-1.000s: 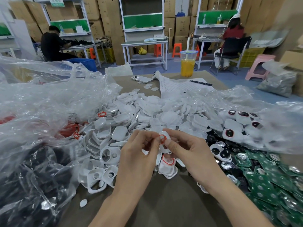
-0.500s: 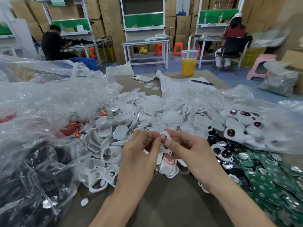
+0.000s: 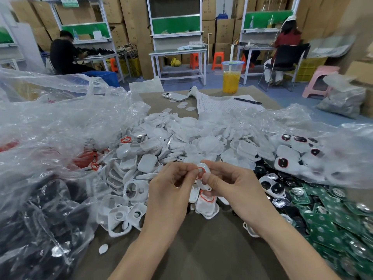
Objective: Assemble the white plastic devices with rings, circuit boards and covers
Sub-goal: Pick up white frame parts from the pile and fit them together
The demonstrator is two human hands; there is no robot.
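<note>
Pinched between left hand (image 3: 171,190) and right hand (image 3: 234,188), fingertips together: shell (image 3: 203,167), red ring (image 3: 201,170) at its opening | held over bench (image 3: 201,251), just before shell pile (image 3: 181,142) | green boards (image 3: 333,225) heaped right of right hand

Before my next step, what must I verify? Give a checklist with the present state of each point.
The white shell gripped by left hand and right hand: ok.
The red ring fully seated in the shell: cannot tell, fingers cover part.
Supply of green circuit boards at the right: ok.
Pile of white covers behind the hands: ok.
A hand free to pick a board: not ok, both hold the shell.
</note>
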